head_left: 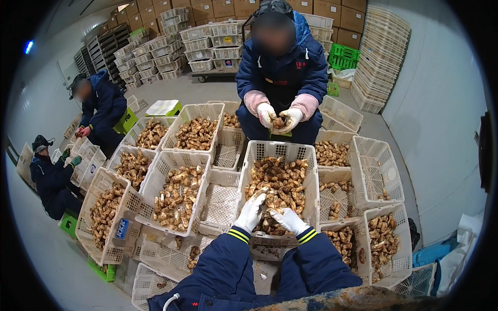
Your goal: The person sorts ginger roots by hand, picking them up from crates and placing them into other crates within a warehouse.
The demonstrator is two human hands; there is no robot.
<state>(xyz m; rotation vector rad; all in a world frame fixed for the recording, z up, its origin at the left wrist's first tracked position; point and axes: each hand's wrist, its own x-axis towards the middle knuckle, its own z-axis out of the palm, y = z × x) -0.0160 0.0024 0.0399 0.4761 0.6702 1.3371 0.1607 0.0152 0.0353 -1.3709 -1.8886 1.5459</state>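
Both my hands wear white gloves and work over the near end of a white plastic crate [314,199] heaped with brown, thick-stemmed mushrooms [277,179]. My left hand [250,212] is closed at the crate's left side, its fingers curled round a mushroom that they mostly cover. Close by on the right, my right hand [290,221] pinches a mushroom between thumb and fingers, low over the heap. Gloves and heap hide much of both held pieces.
Crates of mushrooms flank mine, such as a left crate [179,199] and a right crate [384,243]. Opposite sits a co-worker [280,78] in white gloves, handling a mushroom. Two more people work at far left. Stacked crates [381,57] and cardboard boxes [316,36] stand behind.
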